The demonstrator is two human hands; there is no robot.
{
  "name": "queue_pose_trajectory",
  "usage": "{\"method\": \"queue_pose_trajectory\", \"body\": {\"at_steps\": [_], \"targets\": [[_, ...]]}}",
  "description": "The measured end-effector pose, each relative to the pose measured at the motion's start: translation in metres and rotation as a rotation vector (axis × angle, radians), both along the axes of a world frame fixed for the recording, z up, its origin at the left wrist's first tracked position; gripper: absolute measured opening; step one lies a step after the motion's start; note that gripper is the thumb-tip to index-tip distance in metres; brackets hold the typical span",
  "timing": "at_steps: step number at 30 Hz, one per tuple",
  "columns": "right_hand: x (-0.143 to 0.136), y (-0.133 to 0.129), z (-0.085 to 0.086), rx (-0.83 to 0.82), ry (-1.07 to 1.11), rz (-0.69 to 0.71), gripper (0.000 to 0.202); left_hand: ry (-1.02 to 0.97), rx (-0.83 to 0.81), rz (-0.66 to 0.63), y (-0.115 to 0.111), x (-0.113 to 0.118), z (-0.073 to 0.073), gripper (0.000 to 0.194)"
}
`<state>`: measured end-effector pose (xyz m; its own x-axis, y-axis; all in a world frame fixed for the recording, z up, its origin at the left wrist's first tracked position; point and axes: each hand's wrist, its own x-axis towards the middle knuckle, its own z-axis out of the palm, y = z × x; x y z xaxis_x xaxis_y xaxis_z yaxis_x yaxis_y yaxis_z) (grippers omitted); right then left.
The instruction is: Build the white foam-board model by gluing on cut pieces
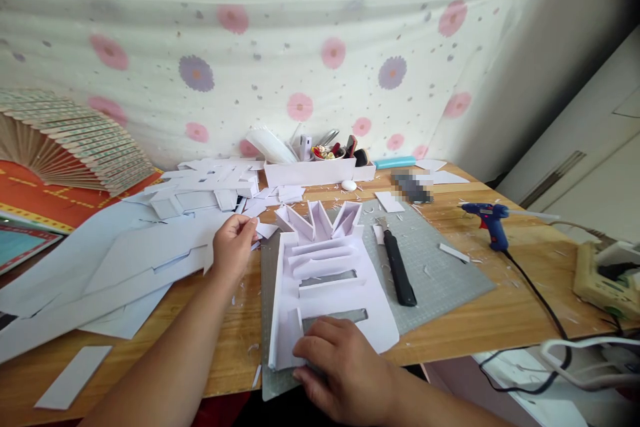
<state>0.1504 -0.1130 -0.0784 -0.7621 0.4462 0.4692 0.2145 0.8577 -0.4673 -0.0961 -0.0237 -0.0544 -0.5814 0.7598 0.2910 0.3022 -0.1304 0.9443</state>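
Observation:
Between the thumb and fingers of my left hand (235,243) is a small white board piece (267,231), pinched at its left end. It is just beside the upper left of a white board model (333,300). That model has slots, upright strips across it and folded V-shaped parts (320,220) at its far end. My right hand (345,367) is closed over the model's near edge, fingers curled at a slot and thumb lower down. Beneath the model is a grey cutting mat (435,287). A black-handled cutter (399,267) lies to its right.
A blue glue gun (493,221) stands at the right, its cord trailing off the table edge. Large white sheets (125,260) and cut board pieces (200,187) cover the left. At the back are a white organiser box (310,172), a blurred phone-like object (413,187) and scattered scraps.

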Motion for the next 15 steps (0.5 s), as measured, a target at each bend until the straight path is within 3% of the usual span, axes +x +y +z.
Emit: {"method": "queue_pose_trajectory", "body": {"at_steps": [8,12,15], "targets": [[-0.004,0.010,-0.023,0.133,0.089,0.013,0.011,0.074,-0.041,-0.074,0.004,-0.003,-0.012,0.020],[-0.006,0.016,-0.031,0.172,0.171,-0.001,0.010,0.082,-0.041,-0.071,0.002,-0.004,-0.010,0.020],[-0.005,0.018,-0.027,0.117,0.179,0.021,0.013,0.072,-0.026,-0.005,0.002,-0.009,-0.005,0.019]]}}
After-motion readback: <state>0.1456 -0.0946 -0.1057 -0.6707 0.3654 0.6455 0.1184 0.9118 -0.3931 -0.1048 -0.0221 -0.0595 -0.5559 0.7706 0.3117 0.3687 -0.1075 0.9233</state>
